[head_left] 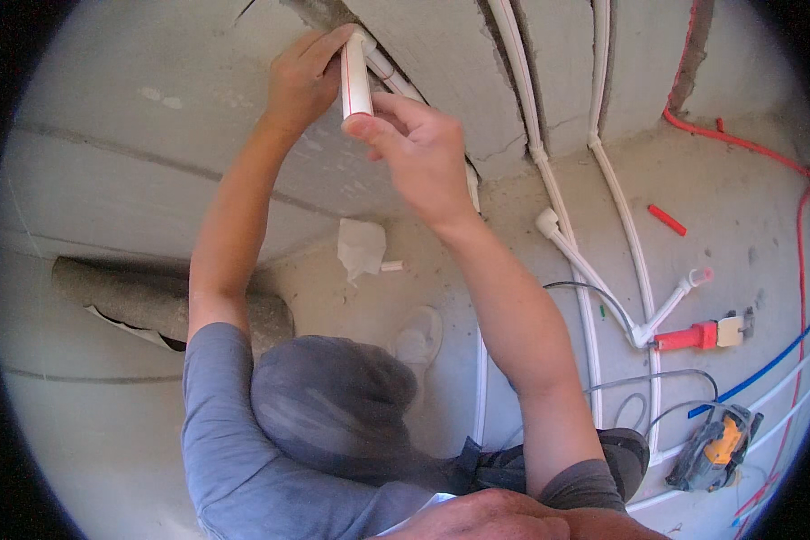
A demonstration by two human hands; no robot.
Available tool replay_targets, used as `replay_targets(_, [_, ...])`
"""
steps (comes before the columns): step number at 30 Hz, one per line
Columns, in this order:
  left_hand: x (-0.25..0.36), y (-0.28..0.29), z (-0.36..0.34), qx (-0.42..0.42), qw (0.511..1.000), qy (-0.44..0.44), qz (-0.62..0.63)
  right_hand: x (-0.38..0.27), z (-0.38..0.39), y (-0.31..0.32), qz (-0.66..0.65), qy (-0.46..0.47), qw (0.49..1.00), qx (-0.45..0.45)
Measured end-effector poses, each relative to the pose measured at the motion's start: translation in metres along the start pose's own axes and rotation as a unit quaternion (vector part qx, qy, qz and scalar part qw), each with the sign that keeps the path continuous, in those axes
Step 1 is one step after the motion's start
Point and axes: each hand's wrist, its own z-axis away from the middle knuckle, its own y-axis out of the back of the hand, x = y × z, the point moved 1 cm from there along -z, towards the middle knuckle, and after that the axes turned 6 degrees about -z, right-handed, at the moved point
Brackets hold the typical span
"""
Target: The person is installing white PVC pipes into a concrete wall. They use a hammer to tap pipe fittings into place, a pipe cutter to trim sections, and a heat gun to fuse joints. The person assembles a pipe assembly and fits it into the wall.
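A short white plastic pipe (356, 85) with a red stripe stands out from the wall groove, its upper end at a white elbow fitting (362, 40). My left hand (304, 79) is closed around the upper end, by the fitting; its fingertips are partly hidden. With thumb and fingers, my right hand (416, 148) grips the lower, free end of the short pipe. Behind it, a longer white striped pipe (391, 74) runs along the groove and passes behind my right hand.
White pipes (634, 225) run down the wall and across the floor at right. Near them lie a pipe assembly (639, 335), a red-handled tool (688, 338), a yellow-and-black power tool (722, 445) with a cable, and a red offcut (667, 220). A grey roll (153, 292) lies at left.
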Motion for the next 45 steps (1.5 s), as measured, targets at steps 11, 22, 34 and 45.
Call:
replay_targets(11, [0.012,-0.004,0.029,0.016,0.99,0.137,0.0,-0.018,0.003,0.004,0.081,-0.019,0.996,0.026])
replay_targets(22, [0.009,-0.015,0.029,-0.017,0.991,0.125,0.037,-0.017,0.005,0.001,0.018,0.015,1.0,0.005])
replay_targets(34, [0.046,0.002,0.035,0.042,0.92,0.362,0.144,-0.027,0.005,-0.001,0.116,0.015,0.993,-0.029])
replay_targets(45, [0.049,-0.002,0.043,0.079,0.931,0.261,0.243,-0.01,0.001,-0.004,0.0,0.032,0.999,-0.021])
